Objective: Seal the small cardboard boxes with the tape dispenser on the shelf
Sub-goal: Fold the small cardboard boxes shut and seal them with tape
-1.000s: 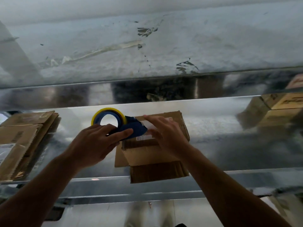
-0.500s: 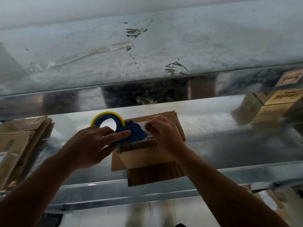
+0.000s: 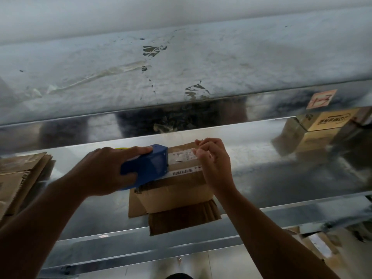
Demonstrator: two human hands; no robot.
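The blue tape dispenser [image 3: 148, 167] is gripped by the left hand [image 3: 106, 172] atop the small cardboard box [image 3: 177, 190] at frame centre, on the metal shelf [image 3: 281, 178]. The box's right edge is pinched by the right hand [image 3: 214, 164].

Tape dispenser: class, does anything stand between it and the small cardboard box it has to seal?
Nothing visible. The left hand holds the tape dispenser on top of the small cardboard box; only a flat white label lies between it and the right hand at the right end.
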